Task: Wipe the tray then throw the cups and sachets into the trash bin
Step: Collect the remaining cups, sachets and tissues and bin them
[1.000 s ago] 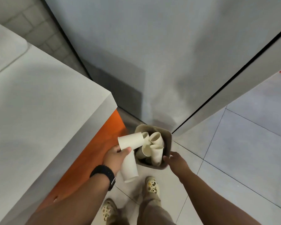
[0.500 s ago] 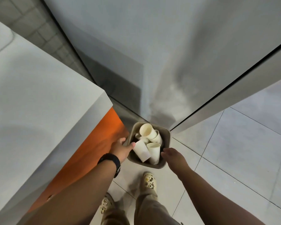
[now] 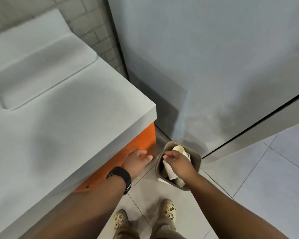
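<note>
Over the trash bin (image 3: 196,158), the right hand (image 3: 179,163) hides some cups (image 3: 178,150), grip unclear; left hand (image 3: 137,162) relaxed.

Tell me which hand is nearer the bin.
Right. The right hand hovers directly over the bin, above the cups inside it. The left hand is beside the bin, off its left rim, in front of the orange panel.

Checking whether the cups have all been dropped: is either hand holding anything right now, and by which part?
Nothing is visibly held. The left hand is empty beside the orange counter side; the right hand hovers, fingers loose, over the white paper cups in the grey-brown trash bin.
</note>
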